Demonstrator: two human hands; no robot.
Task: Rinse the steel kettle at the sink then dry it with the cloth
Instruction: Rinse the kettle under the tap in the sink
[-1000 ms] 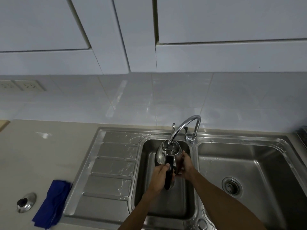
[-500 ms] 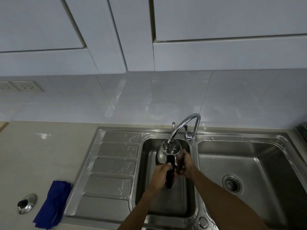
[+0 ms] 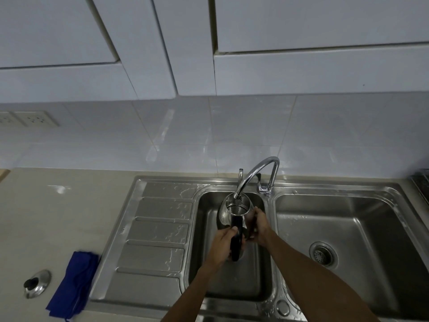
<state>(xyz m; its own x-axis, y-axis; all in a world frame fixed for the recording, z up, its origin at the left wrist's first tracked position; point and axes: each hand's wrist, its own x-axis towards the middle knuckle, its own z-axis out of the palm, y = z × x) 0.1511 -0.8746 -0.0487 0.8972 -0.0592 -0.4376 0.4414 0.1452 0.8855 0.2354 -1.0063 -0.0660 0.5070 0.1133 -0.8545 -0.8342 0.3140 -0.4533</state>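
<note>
The steel kettle [image 3: 228, 211] is held over the left sink basin [image 3: 210, 263], its open mouth right under the spout of the curved tap [image 3: 257, 169]. My left hand [image 3: 224, 245] grips the kettle's black handle from the left. Against the kettle's right side rests my right hand [image 3: 260, 226], fingers wrapped on the body. A folded blue cloth [image 3: 74, 284] lies on the counter left of the drainboard. Beside it sits the kettle's steel lid [image 3: 37, 283] with its black knob. I cannot tell whether water is running.
The wet ribbed drainboard [image 3: 157, 228] lies left of the basin. The right basin [image 3: 348, 240] has a drain strainer [image 3: 323, 254]. Wall sockets [image 3: 30, 118] sit on the tiles at far left. White cabinets hang overhead. A dark rack edge [image 3: 421, 182] shows at far right.
The view has tilted slightly. The kettle and both hands stay under the tap, with my right hand shifted a little on the kettle's side.
</note>
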